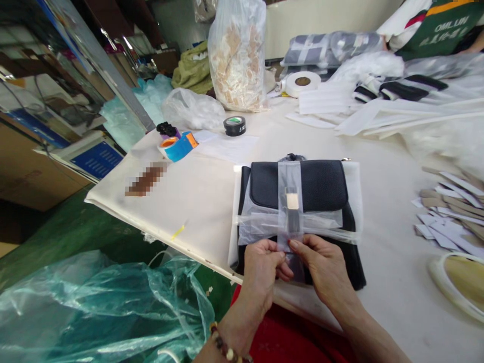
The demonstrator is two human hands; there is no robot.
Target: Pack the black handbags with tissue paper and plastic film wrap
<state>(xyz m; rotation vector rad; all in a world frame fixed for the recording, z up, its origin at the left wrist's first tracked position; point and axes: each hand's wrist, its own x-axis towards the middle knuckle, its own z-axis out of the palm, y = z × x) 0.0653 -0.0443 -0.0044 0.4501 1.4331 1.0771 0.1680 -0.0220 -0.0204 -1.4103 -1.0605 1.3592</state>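
A black handbag (321, 181) with a front flap lies on the table near its front edge, white sheeting showing at its sides. Down its middle runs a translucent plastic strip (290, 176), covering the clasp with its pale metal plate (292, 200). Another clear band crosses the bag sideways. My left hand (262, 267) pinches the lower end of the strip, fingers curled. Close beside it, my right hand (321, 259) pinches the same end between thumb and forefinger. The bag's lower middle is partly hidden behind both hands.
Black tape (234, 127) and a blue tape roll (177, 146) sit at the back left. Cut strips (449, 212) and a round roll (463, 285) lie right. A filled plastic bag (238, 60) stands behind. Teal plastic (113, 307) hangs at the lower left. A co-worker (438, 30) is across the table.
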